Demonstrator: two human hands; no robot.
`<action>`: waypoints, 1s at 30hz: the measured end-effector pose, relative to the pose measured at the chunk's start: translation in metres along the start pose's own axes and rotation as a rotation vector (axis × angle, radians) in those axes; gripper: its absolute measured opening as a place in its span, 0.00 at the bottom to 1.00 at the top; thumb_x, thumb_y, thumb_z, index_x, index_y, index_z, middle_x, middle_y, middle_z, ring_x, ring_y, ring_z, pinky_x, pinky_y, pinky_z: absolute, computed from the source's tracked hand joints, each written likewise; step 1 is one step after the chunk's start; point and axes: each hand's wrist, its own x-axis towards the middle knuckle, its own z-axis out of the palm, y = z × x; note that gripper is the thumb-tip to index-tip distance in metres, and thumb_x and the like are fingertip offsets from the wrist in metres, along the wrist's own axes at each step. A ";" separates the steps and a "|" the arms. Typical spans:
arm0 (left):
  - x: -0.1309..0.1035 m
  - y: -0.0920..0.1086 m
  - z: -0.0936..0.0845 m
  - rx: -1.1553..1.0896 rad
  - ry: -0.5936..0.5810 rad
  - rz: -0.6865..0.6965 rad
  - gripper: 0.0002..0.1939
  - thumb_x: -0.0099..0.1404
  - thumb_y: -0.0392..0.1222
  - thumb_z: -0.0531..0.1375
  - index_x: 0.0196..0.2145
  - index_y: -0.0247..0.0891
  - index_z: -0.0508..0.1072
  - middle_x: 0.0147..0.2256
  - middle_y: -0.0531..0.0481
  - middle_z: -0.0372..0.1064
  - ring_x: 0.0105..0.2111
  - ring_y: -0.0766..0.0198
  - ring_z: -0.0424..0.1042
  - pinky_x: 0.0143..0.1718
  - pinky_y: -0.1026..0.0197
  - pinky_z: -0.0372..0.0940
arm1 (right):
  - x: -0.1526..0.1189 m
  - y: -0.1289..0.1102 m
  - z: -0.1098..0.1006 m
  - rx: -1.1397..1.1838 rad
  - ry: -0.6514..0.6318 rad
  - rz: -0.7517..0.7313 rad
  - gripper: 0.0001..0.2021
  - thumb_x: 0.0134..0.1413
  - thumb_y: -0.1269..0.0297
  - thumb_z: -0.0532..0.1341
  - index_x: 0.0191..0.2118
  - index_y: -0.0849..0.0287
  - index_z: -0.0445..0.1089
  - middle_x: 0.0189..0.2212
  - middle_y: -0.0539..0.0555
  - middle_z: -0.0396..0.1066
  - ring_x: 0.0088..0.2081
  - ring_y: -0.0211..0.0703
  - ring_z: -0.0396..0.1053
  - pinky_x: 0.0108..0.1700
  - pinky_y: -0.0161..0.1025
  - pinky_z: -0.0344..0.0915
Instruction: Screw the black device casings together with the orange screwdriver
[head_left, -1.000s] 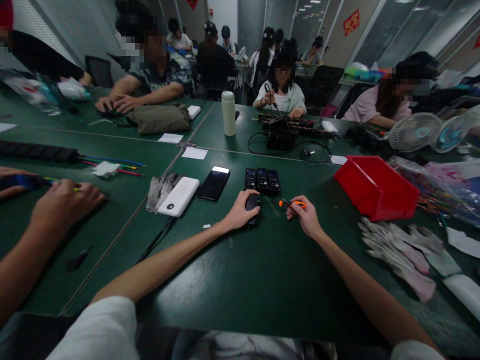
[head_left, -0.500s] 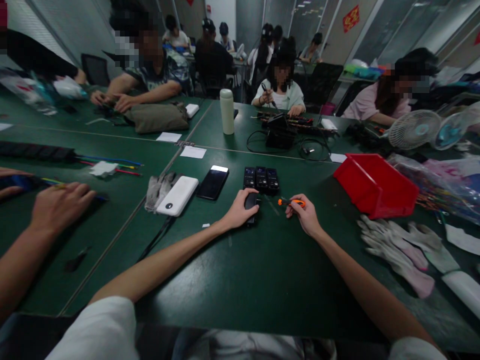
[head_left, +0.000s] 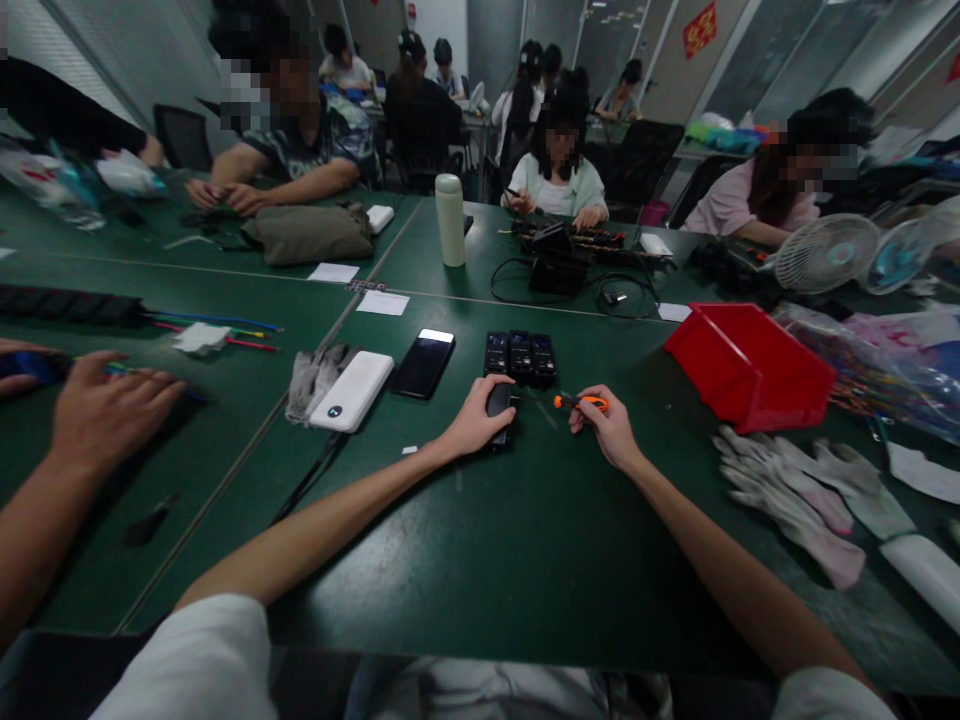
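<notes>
My left hand [head_left: 480, 418] is wrapped round a small black box-shaped device [head_left: 499, 402] on the green table, thumb and fingers on its sides. A short stub sticks out from the device's right side. In my right hand [head_left: 606, 428] a small orange-and-black hand tool [head_left: 591, 402] is pinched between thumb and fingers. It points left towards the device, with a gap between them; its exact kind is too small to tell. Just beyond my left hand stand three black devices [head_left: 520, 357] side by side, with labels or small screens on their faces.
Left of my hands lie a smartphone [head_left: 424, 364], a white power bank [head_left: 352, 391] with a cable and a grey glove [head_left: 306, 385]. A red bin [head_left: 754, 370] and work gloves [head_left: 787, 500] are at right. A green bottle [head_left: 451, 222] stands farther back. A co-worker's hand [head_left: 112, 415] works at left.
My hands keep almost the same pose, with the device and tool still held. The view has shifted slightly. The person across has lowered the hand with a tool.
</notes>
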 end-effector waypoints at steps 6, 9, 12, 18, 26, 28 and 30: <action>0.000 0.000 0.000 -0.003 0.000 -0.002 0.21 0.61 0.42 0.58 0.53 0.43 0.63 0.48 0.48 0.62 0.49 0.57 0.63 0.56 0.52 0.58 | 0.000 -0.001 0.000 -0.009 0.006 0.005 0.12 0.56 0.56 0.62 0.41 0.57 0.63 0.25 0.49 0.72 0.24 0.39 0.70 0.29 0.37 0.66; 0.001 -0.001 0.000 0.002 -0.003 0.003 0.21 0.61 0.42 0.58 0.53 0.43 0.63 0.48 0.48 0.62 0.49 0.57 0.63 0.56 0.52 0.58 | 0.000 0.000 0.000 -0.010 0.008 0.002 0.12 0.56 0.56 0.62 0.41 0.57 0.63 0.25 0.49 0.72 0.24 0.39 0.70 0.28 0.37 0.66; 0.001 -0.002 0.000 0.004 0.001 0.011 0.21 0.61 0.42 0.58 0.53 0.43 0.64 0.48 0.48 0.62 0.49 0.58 0.63 0.56 0.53 0.58 | 0.001 0.002 0.000 -0.006 0.005 -0.002 0.11 0.57 0.57 0.62 0.41 0.57 0.63 0.24 0.49 0.72 0.24 0.39 0.70 0.28 0.36 0.66; 0.001 -0.003 0.001 0.004 0.003 0.015 0.21 0.61 0.42 0.58 0.53 0.42 0.63 0.49 0.47 0.62 0.50 0.57 0.63 0.56 0.53 0.58 | 0.001 0.004 0.000 -0.003 0.010 -0.001 0.12 0.56 0.57 0.62 0.41 0.57 0.63 0.24 0.49 0.72 0.23 0.39 0.70 0.28 0.36 0.66; 0.000 -0.001 0.000 -0.006 0.000 0.015 0.21 0.61 0.42 0.58 0.53 0.43 0.63 0.50 0.48 0.61 0.50 0.57 0.63 0.57 0.52 0.57 | 0.001 0.002 0.000 -0.003 0.011 0.000 0.11 0.57 0.57 0.62 0.41 0.57 0.63 0.24 0.49 0.72 0.23 0.39 0.70 0.27 0.36 0.66; 0.000 -0.001 0.000 -0.003 -0.001 0.009 0.21 0.61 0.42 0.57 0.53 0.43 0.63 0.50 0.48 0.61 0.51 0.57 0.63 0.57 0.52 0.57 | 0.001 0.002 0.000 -0.003 0.006 0.001 0.11 0.57 0.57 0.62 0.41 0.57 0.63 0.25 0.49 0.72 0.24 0.39 0.70 0.28 0.36 0.66; 0.000 0.000 0.000 0.002 -0.003 -0.002 0.21 0.61 0.42 0.57 0.53 0.43 0.63 0.50 0.48 0.61 0.50 0.57 0.63 0.56 0.52 0.57 | 0.001 0.002 0.000 -0.007 0.004 0.002 0.12 0.57 0.57 0.61 0.41 0.57 0.63 0.25 0.49 0.73 0.24 0.39 0.71 0.28 0.37 0.66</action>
